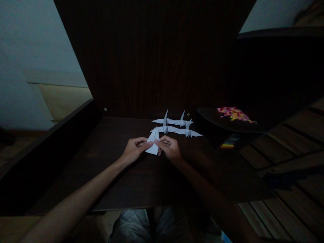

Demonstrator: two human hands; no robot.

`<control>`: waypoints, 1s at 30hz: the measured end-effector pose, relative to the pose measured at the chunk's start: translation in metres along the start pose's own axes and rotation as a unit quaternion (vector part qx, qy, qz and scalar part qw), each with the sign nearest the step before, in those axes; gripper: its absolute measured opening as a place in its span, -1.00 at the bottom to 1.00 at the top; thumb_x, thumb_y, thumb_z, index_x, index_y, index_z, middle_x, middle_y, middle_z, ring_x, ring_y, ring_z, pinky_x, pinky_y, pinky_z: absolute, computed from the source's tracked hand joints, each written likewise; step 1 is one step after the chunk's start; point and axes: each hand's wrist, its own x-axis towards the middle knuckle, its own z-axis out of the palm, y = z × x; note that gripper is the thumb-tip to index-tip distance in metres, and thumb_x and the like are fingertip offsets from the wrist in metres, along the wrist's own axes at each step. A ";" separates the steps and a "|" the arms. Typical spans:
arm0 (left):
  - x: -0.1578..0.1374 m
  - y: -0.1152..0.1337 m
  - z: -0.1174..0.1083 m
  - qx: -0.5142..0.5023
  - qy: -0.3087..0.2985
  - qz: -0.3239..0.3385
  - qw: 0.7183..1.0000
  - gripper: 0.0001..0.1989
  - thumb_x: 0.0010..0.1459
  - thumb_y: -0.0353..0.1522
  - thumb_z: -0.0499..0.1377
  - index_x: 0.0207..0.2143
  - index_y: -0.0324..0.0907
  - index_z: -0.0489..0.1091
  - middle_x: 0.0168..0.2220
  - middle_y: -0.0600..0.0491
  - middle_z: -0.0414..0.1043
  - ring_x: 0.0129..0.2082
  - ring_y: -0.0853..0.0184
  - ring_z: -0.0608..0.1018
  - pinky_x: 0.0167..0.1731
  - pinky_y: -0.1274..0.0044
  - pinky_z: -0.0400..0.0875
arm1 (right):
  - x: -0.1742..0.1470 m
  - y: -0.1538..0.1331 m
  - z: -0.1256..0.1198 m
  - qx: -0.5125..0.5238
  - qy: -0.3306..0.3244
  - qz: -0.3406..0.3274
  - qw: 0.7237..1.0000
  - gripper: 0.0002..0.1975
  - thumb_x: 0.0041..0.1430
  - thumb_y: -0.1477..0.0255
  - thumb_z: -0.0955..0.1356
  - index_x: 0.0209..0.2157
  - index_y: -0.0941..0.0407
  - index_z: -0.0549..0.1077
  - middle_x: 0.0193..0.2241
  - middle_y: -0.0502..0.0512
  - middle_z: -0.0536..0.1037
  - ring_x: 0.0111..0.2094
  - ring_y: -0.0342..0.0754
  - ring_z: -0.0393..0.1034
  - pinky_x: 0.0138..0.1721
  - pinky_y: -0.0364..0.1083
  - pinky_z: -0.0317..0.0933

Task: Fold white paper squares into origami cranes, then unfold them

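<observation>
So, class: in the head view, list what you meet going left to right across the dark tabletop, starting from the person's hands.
Left hand → folded white paper in both hands → right hand → finished paper cranes → small pile of colourful bits.

Your left hand (134, 148) and right hand (169, 147) meet over a dark wooden table (121, 182), each pinching a side of a folded white paper piece (153, 140) between thumb and fingertips. Just beyond your hands, a small cluster of finished white paper cranes (177, 126) sits on the table. Further right, a heap of small bright coloured bits (234, 113) lies on a dark curved surface.
</observation>
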 end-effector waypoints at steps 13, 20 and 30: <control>-0.007 0.002 0.000 0.010 -0.198 -0.077 0.977 -0.73 -0.05 -0.23 0.32 -0.39 -0.29 0.51 -0.57 0.11 0.44 -0.59 0.45 0.41 -0.58 0.63 0.21 | -0.007 -0.007 0.000 -0.048 0.010 -0.027 0.998 -0.51 0.00 0.08 0.39 -0.74 0.13 0.26 -0.82 -0.11 0.22 -0.77 -0.27 0.07 -0.76 -0.23 -0.06; -0.006 0.003 0.000 0.020 -0.196 -0.052 0.979 -0.70 -0.08 -0.20 0.33 -0.42 -0.28 0.50 -0.56 0.09 0.46 -0.57 0.41 0.45 -0.56 0.60 0.29 | -0.007 -0.007 -0.001 -0.039 -0.006 -0.020 0.999 -0.55 -0.01 0.07 0.38 -0.70 0.12 0.30 -0.80 -0.11 0.26 -0.76 -0.25 0.10 -0.76 -0.23 -0.01; 0.000 -0.002 0.000 -0.022 -0.024 0.015 0.999 -0.63 -0.07 -0.22 0.34 -0.22 -0.26 0.48 -0.43 0.06 0.51 -0.43 0.35 0.54 -0.38 0.53 0.44 | 0.000 0.001 0.000 -0.011 0.003 -0.041 0.999 -0.66 -0.14 0.15 0.48 -0.56 0.13 0.42 -0.65 -0.04 0.44 -0.67 -0.17 0.33 -0.67 -0.18 0.26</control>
